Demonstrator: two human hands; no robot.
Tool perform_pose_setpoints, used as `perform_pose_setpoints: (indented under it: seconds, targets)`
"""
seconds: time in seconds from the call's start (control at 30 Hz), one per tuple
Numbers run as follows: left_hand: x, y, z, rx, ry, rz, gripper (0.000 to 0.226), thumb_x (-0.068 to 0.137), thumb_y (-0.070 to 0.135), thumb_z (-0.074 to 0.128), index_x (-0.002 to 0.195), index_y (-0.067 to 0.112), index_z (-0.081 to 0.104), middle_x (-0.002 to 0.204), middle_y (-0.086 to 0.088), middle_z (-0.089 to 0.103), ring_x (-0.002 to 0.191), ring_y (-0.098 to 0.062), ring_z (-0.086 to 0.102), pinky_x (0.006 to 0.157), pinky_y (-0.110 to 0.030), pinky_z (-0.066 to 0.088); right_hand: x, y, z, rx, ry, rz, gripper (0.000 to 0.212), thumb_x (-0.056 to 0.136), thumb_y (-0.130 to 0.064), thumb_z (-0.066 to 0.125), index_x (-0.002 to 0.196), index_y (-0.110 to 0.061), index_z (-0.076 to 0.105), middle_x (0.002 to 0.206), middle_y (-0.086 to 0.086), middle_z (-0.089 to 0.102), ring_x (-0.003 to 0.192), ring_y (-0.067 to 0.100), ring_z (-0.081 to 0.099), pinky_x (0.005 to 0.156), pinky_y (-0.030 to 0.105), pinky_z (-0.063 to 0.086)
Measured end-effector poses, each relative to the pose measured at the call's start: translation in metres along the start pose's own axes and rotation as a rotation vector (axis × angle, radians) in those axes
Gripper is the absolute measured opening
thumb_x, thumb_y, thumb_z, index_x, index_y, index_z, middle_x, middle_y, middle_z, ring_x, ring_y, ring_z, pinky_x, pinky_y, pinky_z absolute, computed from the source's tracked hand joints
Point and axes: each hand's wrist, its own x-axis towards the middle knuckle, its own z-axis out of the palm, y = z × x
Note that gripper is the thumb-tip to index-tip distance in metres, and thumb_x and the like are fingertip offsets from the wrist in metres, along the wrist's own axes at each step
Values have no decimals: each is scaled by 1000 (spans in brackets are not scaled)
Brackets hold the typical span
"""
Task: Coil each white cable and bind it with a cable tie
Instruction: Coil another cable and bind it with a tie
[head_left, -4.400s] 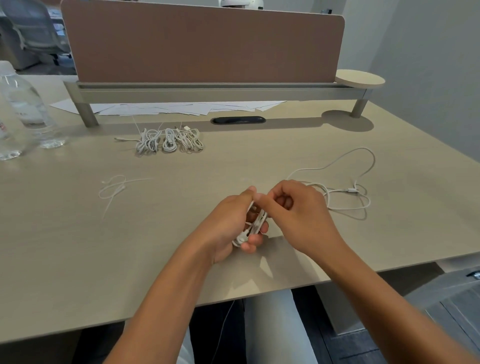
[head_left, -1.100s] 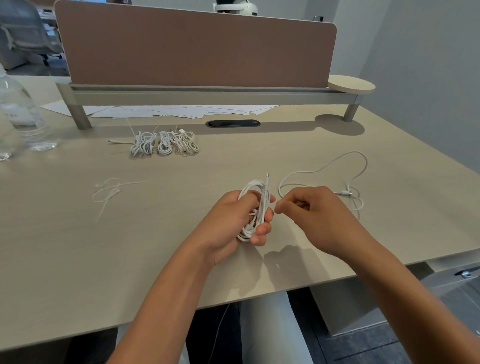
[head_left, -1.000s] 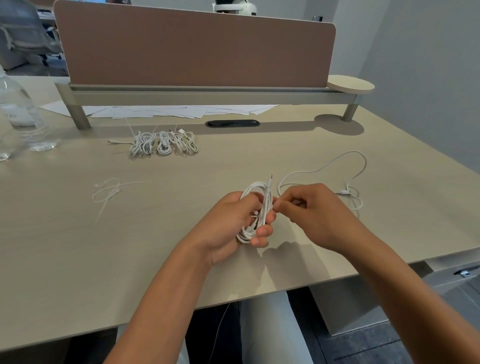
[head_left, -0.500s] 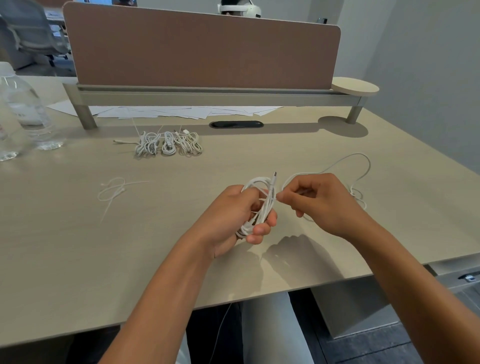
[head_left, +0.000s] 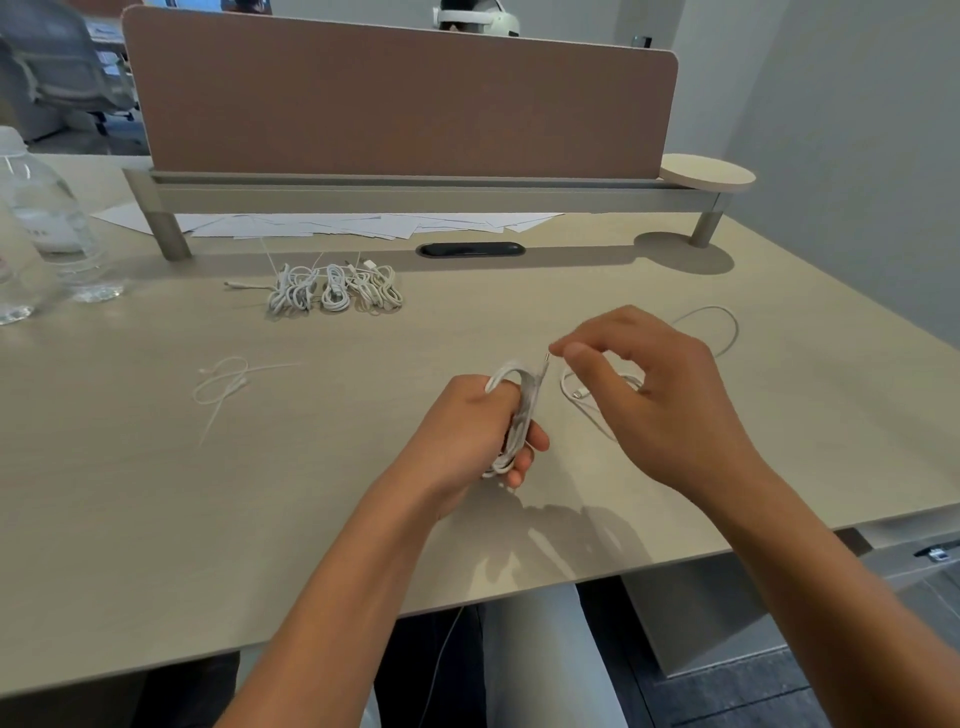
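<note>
- While the left hand (head_left: 470, 426) grips it round the middle, the coiled cable (head_left: 519, 415) sits above the near part of the desk (head_left: 260, 509), a little right of centre.
- Left hand: fingers curled tight round the coil, fingertips showing on its right side, forearm coming up from the bottom edge.
- Right hand (head_left: 657, 395) hovers just right of the coil, wrist bent, thumb and forefinger drawn close together at the top of the coil; whether they actually pinch the thin tie end (head_left: 545, 359) sticking up there, I cannot tell. The other fingers hang loosely curled.
- The coil is a long, flattened loop. Its long axis runs from near-left to far-right, nearly upright in the view, upper bend clear of the fist, lower bend poking out beneath the fingers.
- The tie end points up and away, towards the right fingertips.
- Under and beyond the right hand, a loose cable (head_left: 722, 332) lies uncoiled on the desk, one plug (head_left: 579, 393) showing beside the thumb.
- Further back, left of centre, a row of bundled cables (head_left: 335, 288) rests near the divider.
- Off to the left, a few spare ties (head_left: 223, 384) lie in a tangle.
- The desk is pale wood grain, with a dark oval slot (head_left: 470, 250) towards the back.
- A brown divider (head_left: 400, 104) stands on a grey rail, papers (head_left: 332, 223) spread beneath it, a round shelf (head_left: 707, 175) at its right end.
- Clear bottles (head_left: 52, 223) stand at far left.
- Grey walls on the right, an office chair (head_left: 57, 67) in the far left corner.
</note>
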Motion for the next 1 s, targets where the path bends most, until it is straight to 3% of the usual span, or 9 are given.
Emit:
perform_pose_setpoints:
  seconds: [0.27,0.37,0.5,0.63,0.7,0.8,1.0]
  targets:
    - [-1,-1,0,42,-27,3,30,109,18,37,103,0,60,78,-21,69,52,-27,53,50,-32,45,15,-3,14,25,-151,-29,6,92,-28,77,96,-27,81,88,-12,70,85,8,63,71,12,42]
    - [-1,-1,-2,43,-64,-14,31,109,20,38,93,0,57,78,-19,69,50,-26,51,50,-30,44,22,-3,17,-22,-203,-70,6,94,-24,74,96,-26,79,90,-12,69,86,7,61,73,19,47]
    - [-2,1,-4,-7,-121,-33,28,108,19,40,92,3,57,79,-21,68,49,-23,50,50,-29,44,34,-9,9,-107,-385,-194,10,99,-21,67,100,-25,75,92,-11,65,87,4,57,72,13,42]
    - [-2,-1,-4,-30,-154,-44,23,109,18,39,103,4,56,80,-22,68,50,-23,50,49,-30,44,47,-15,0,-180,-533,-233,10,100,-22,65,100,-27,74,91,-11,65,84,7,58,73,27,48]
    - [-2,-1,-4,-29,-152,-50,21,108,18,39,113,4,53,80,-21,69,51,-23,51,48,-30,43,53,-17,-3,-194,-575,-238,8,99,-24,67,100,-28,74,89,-13,66,83,7,58,72,27,49]
    - [-1,-2,-5,-31,-120,-49,20,106,17,41,121,5,46,78,-21,69,52,-25,50,47,-30,42,58,-19,-6,-188,-591,-232,7,97,-24,70,97,-28,76,85,-15,68,82,6,59,68,21,47]
    - [0,0,-5,-49,-133,-17,20,106,10,37,102,2,56,78,-23,66,50,-25,49,48,-29,41,54,-20,0,-75,-521,-179,6,92,-22,76,94,-26,81,82,-14,74,81,5,68,72,26,56]
